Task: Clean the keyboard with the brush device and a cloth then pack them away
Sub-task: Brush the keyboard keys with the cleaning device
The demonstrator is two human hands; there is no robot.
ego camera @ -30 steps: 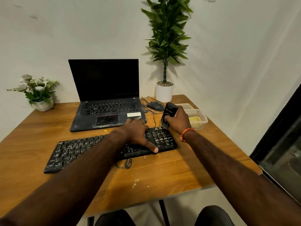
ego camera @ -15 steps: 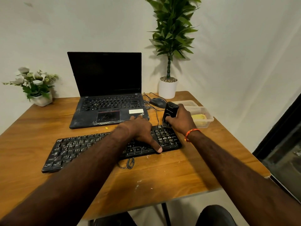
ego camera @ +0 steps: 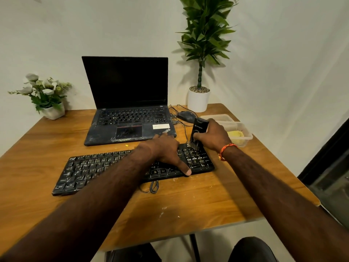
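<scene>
Brushing the keyboard (ego camera: 105, 167) well is needing short strokes: right hand (ego camera: 213, 136) gripping the brush device (ego camera: 198, 129), left hand (ego camera: 166, 150) spread flat, steadying it.

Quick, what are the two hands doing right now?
Left hand: open, pressing flat on the black keyboard.
Right hand: holding the black brush device, its bristles down on the keys.
</scene>
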